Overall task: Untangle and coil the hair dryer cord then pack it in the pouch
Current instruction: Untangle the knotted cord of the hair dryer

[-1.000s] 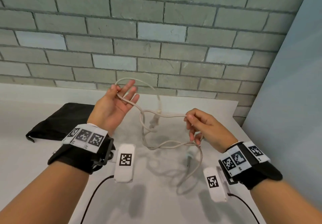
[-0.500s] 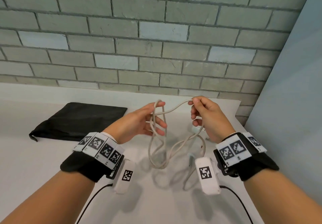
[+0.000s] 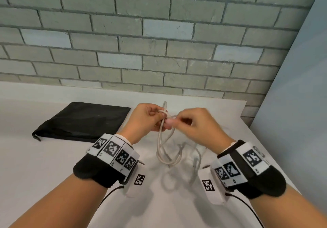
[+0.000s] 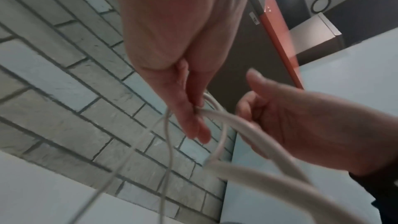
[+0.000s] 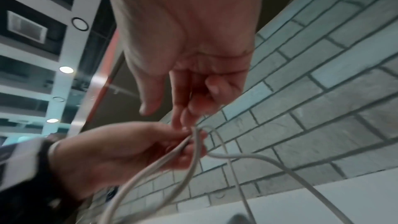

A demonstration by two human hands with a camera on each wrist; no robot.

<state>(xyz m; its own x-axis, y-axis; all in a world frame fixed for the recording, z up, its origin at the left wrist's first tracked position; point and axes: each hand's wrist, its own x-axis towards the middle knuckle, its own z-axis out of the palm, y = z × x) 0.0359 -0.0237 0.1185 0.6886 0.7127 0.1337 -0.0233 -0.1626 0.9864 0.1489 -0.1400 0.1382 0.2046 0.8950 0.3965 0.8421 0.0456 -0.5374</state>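
Observation:
A pale cord (image 3: 168, 151) hangs in loops above the white table (image 3: 44, 165). My left hand (image 3: 159, 119) grips the gathered tops of the loops, fingers curled round them. My right hand (image 3: 175, 121) pinches a strand right beside the left fingers, so the two hands touch. In the left wrist view the cord (image 4: 224, 120) runs from the left fingers (image 4: 191, 120) into the right hand (image 4: 290, 125). The right wrist view shows the cord (image 5: 193, 156) crossing the left hand (image 5: 129, 151). The black pouch (image 3: 83, 121) lies flat to the left. No hair dryer is visible.
A grey brick wall (image 3: 159, 41) runs along the back of the table. A pale blue panel (image 3: 297, 103) closes off the right side. Blurred cord strands (image 3: 196, 162) trail down under my right wrist. Thin black cables (image 3: 109, 194) lead from the wrist cameras.
Both hands have come together at the middle of the table. The left hand dropped from its raised spot, and the right hand brought its strand over to the loops the left hand grips.

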